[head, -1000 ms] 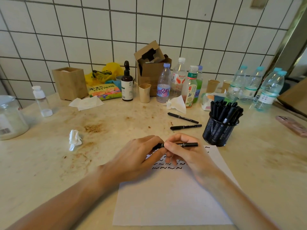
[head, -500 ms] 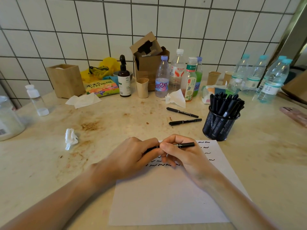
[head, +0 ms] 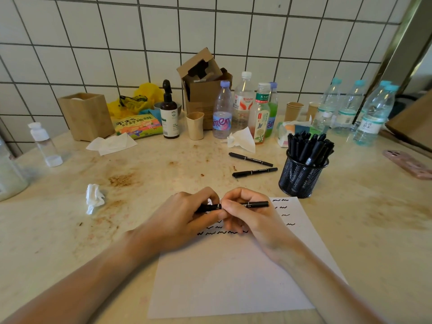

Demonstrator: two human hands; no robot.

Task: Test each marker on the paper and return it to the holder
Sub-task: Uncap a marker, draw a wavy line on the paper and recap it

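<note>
A black marker (head: 257, 204) lies level above the top of the white paper (head: 233, 277). My left hand (head: 184, 218) grips its left end, which looks like the cap. My right hand (head: 247, 216) holds the barrel, whose right end sticks out past my fingers. Rows of short black squiggles (head: 222, 232) cross the upper part of the paper. A black mesh holder (head: 301, 176), full of several black markers, stands right of the paper's top edge. Two more black markers (head: 251, 159) (head: 254, 172) lie flat on the counter, left of the holder.
Bottles (head: 222, 111), paper cups (head: 195, 125), a cardboard box (head: 203, 90) and a wooden box (head: 86, 115) line the tiled wall. Crumpled tissues (head: 94, 198) (head: 240, 140) lie on the stained counter. A pink phone (head: 409, 163) rests at the far right, a jar (head: 9, 174) at the left edge.
Both hands stay on the marker; the left hand's end has closed in against the barrel. The view has shifted slightly.
</note>
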